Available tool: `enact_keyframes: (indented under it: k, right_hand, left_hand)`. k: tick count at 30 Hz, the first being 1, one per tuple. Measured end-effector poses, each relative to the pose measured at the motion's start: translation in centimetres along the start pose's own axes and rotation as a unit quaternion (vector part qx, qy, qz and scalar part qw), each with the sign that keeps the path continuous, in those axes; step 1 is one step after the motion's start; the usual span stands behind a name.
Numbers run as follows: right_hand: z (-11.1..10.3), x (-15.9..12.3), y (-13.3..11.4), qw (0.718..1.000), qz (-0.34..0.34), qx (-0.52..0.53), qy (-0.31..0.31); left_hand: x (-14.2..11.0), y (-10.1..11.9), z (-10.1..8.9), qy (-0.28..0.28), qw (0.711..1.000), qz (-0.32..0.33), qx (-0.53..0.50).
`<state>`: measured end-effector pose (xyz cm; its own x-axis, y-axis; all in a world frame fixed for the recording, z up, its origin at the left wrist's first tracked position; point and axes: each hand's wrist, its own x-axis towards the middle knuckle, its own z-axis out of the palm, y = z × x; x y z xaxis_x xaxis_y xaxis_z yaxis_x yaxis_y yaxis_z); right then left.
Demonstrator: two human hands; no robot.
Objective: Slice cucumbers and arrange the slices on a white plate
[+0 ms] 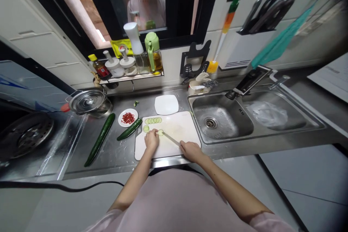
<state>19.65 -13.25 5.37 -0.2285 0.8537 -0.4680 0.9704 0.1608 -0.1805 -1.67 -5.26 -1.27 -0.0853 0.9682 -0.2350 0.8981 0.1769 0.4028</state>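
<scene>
On the white cutting board, my left hand has its fingers curled together, with the fingertips at a pale cucumber slice. My right hand is wrapped round the handle of a knife. The knife's blade points left and its tip meets that slice. A row of overlapping cucumber slices lies along the board's far left edge, and a few more slices lie just beyond my left hand. A cut piece of cucumber rests left of the board, its end close to the board's edge.
A whole cucumber and a small plate of chopped red pieces lie to the left. Behind the board sits a white square plate. The sink adjoins the board's right side. A lidded pot stands by the stove.
</scene>
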Motion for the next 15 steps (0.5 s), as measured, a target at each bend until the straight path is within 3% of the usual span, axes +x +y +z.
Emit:
enact_keyframes:
  k: [15]
  right_hand:
    - [0.16,0.72,-0.33,1.000,0.000,-0.007,-0.012]
  left_hand:
    - [-0.18,-0.08,0.16,0.004,1.000,-0.001,-0.004]
